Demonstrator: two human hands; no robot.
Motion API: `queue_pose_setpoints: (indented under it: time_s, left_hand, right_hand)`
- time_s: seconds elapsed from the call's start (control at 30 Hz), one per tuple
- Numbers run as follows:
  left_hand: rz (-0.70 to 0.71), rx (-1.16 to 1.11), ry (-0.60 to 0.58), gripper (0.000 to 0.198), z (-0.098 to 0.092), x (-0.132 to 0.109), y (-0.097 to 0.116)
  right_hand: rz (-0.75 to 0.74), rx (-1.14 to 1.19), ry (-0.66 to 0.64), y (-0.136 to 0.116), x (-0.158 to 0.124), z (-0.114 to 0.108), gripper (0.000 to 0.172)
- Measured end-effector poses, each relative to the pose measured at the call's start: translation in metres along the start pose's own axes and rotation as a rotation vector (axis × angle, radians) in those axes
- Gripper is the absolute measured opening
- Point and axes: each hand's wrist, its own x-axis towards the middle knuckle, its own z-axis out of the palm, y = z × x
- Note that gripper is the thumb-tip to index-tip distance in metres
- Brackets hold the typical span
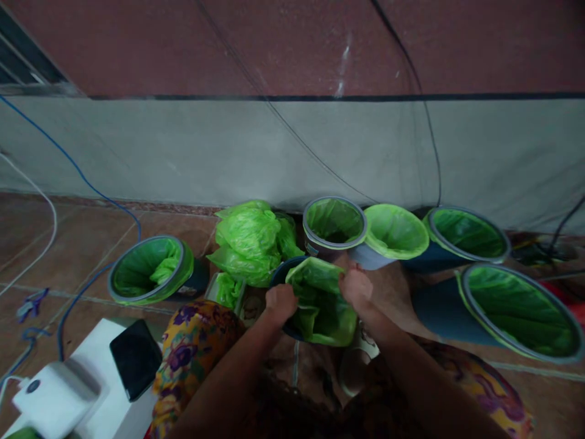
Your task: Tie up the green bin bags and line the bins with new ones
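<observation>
Between my two hands is a green plastic bag (326, 317), its mouth spread wide inside and over a dark blue bin (286, 268). My left hand (282, 303) is closed on the bag's left edge, close to the bin's side. Across from it, my right hand (355, 285) grips the bag's right edge. The bag covers most of the bin, so only part of its rim and wall shows. Just behind stand a grey-rimmed bin (336, 247) lined with green plastic and a pale bin (372, 257) with its liner folded over the rim.
More lined bins stand at right, one upright (470, 235) and one tilted (452, 311); another lined bin (183, 286) is at left. A heap of green bags (249, 238) lies by the wall. A phone (136, 360) rests on a white box; cables (75, 299) cross the floor.
</observation>
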Motion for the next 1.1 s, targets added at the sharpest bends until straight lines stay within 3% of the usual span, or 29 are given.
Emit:
queue_pose_setpoints:
  time_s: [0.13, 0.2, 0.27, 0.33, 0.4, 0.5, 0.77, 0.93, 1.1]
  left_hand:
    - [-0.041, -0.174, 0.338, 0.026, 0.013, 0.009, 0.021]
    - [-0.081, -0.265, 0.482, 0.03, 0.02, 0.018, 0.025]
    - [-0.11, -0.36, 0.538, 0.04, 0.025, 0.027, 0.025]
    - [-0.146, -0.455, 0.499, 0.043, 0.027, 0.038, 0.023]
    - [-0.204, -0.53, 0.39, 0.032, 0.027, 0.049, 0.019]
    - [-0.263, -0.635, 0.27, 0.022, 0.022, 0.065, 0.008]
    - [-0.239, -1.005, 0.061, 0.013, 0.011, 0.087, -0.036]
    - [-0.317, -1.064, 0.088, 0.019, 0.014, 0.099, -0.064]
    - [-0.28, -0.666, 0.219, 0.024, 0.026, 0.116, -0.084]
  right_hand:
    - [-0.199, -0.019, 0.247, -0.012, -0.013, 0.002, 0.044]
    - [-0.343, 0.011, 0.259, -0.016, -0.015, 0.004, 0.037]
    - [-0.46, 0.039, 0.182, -0.019, -0.014, 0.008, 0.033]
    - [-0.511, 0.044, 0.094, -0.024, -0.01, 0.016, 0.035]
    - [-0.515, 0.036, 0.049, -0.031, -0.003, 0.024, 0.037]
    - [-0.506, 0.025, 0.041, -0.041, 0.011, 0.036, 0.037]
    - [-0.485, 0.054, 0.037, -0.047, 0.037, 0.053, 0.039]
    - [-0.462, 0.089, 0.019, -0.046, 0.043, 0.062, 0.041]
    - [-0.416, 0.086, -0.005, -0.042, 0.052, 0.068, 0.041]
